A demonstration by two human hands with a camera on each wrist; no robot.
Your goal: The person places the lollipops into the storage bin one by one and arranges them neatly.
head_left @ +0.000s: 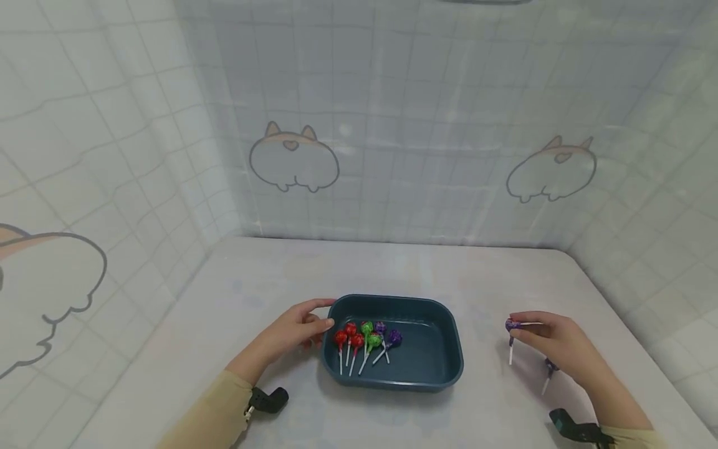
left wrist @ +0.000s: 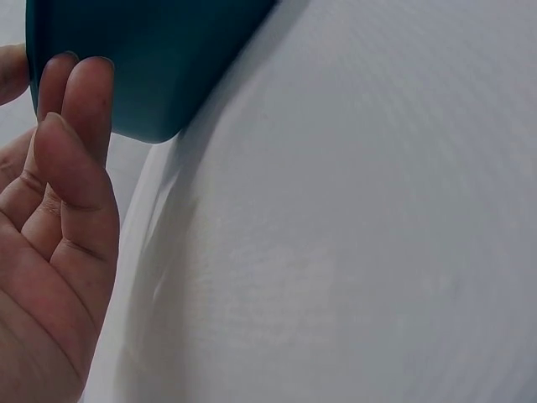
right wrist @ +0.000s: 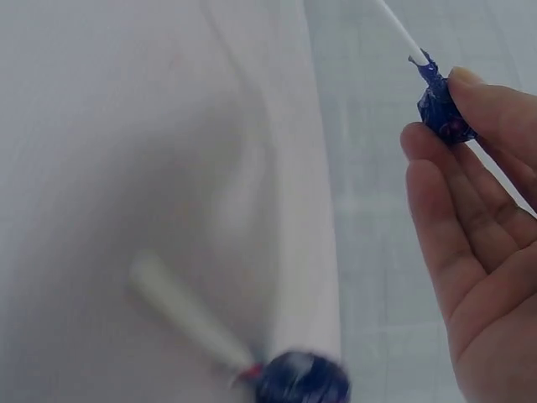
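A dark teal tray (head_left: 443, 349) sits on the table's middle and holds several red, green and purple lollipops (head_left: 364, 340). My left hand (head_left: 300, 329) rests against the tray's left end, its straight fingers (left wrist: 80, 117) touching the outer wall of the tray (left wrist: 159, 59). To the right of the tray, my right hand (head_left: 555, 343) pinches a purple lollipop (head_left: 512, 325) at its head (right wrist: 440, 105), just above the table. A second white stick (right wrist: 495, 168) runs behind those fingers. Another purple lollipop (right wrist: 298, 379) lies on the table beside the hand.
The table (head_left: 392, 268) is covered in pale cloth and closed in by printed curtain walls on the left, back and right. A black wrist strap (head_left: 269, 399) sits on each forearm.
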